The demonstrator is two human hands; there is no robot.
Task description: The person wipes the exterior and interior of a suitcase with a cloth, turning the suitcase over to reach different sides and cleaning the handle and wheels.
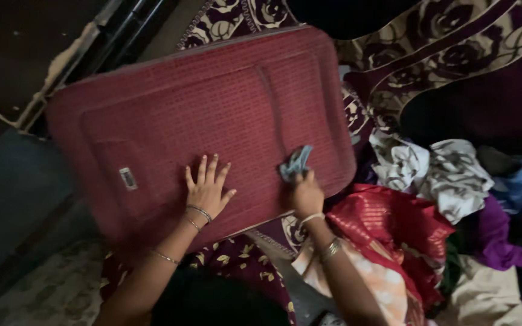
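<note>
1. The large maroon fabric suitcase [212, 121] lay flat across the frame's centre.
2. The left hand [206, 188] rested open on it, fingers spread toward twelve o'clock.
3. The right hand [305, 194], at three o'clock from the left, gripped a small blue-grey cloth [295, 162] against the lid.
4. Crumpled mixed-colour clothes [436, 199] were piled at four o'clock.

Red fabric suitcase [212, 115] lying flat; crumpled blue cloth [295, 162] on it.
</note>
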